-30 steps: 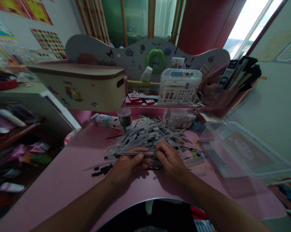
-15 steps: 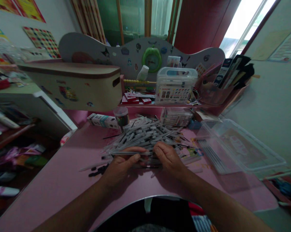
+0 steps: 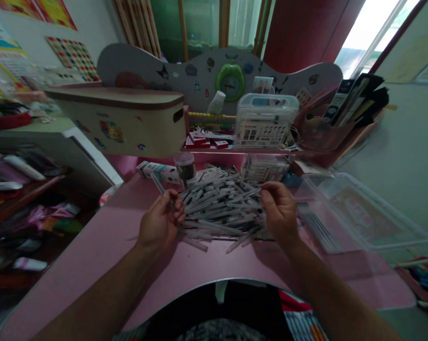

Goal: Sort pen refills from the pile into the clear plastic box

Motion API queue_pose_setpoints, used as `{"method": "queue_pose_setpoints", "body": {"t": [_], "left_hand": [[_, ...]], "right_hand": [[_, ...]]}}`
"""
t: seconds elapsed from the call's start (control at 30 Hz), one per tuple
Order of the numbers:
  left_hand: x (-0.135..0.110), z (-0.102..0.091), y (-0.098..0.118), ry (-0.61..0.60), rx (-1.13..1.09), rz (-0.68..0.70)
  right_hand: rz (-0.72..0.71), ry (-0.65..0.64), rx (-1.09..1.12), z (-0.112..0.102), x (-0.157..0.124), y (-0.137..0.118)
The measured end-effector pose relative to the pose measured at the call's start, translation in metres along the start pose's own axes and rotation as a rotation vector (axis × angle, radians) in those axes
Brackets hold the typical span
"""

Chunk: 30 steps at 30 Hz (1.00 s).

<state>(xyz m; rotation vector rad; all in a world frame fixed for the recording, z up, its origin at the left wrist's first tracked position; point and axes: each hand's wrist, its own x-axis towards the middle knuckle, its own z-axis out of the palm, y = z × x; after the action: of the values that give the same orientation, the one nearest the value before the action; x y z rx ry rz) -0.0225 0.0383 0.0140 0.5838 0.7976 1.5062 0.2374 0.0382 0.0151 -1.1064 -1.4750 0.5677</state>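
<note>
A heap of clear-barrelled pens covers the middle of the pink desk. My left hand is at the heap's left side, its fingers curled round a clear pen that points up and away to the left. At the right side of the heap is my right hand, thumb and fingers pinched together; whatever is between them is too small or hidden to name. A few loose pens lie on the desk between my hands.
Right of the heap, a clear plastic box stands beside a row of grey pens. Behind are a small jar, a long carton and a clear case. A beige storage bin sits at the back left.
My hands have moved apart from the front of the heap, the left going left with a pen now tilted upward, the right going right and farther away. The view has shifted slightly.
</note>
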Motion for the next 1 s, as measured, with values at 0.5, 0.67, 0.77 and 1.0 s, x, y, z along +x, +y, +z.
{"method": "queue_pose_setpoints", "body": {"t": [0.5,0.67,0.77,1.0], "left_hand": [[-0.009,0.008,-0.003,0.031,0.047,0.007],[-0.007,0.005,-0.006,0.015,0.097,0.081],[-0.007,0.004,-0.005,0.019,0.119,0.097],[-0.011,0.005,-0.011,0.012,0.163,0.081]], "right_hand": [[-0.592,-0.632,-0.673,0.047,-0.035,-0.012],[-0.649,-0.645,-0.783,0.062,-0.046,-0.008],[-0.632,-0.658,-0.793,0.062,-0.045,-0.005],[-0.537,-0.628,-0.836,0.057,-0.043,-0.004]]}}
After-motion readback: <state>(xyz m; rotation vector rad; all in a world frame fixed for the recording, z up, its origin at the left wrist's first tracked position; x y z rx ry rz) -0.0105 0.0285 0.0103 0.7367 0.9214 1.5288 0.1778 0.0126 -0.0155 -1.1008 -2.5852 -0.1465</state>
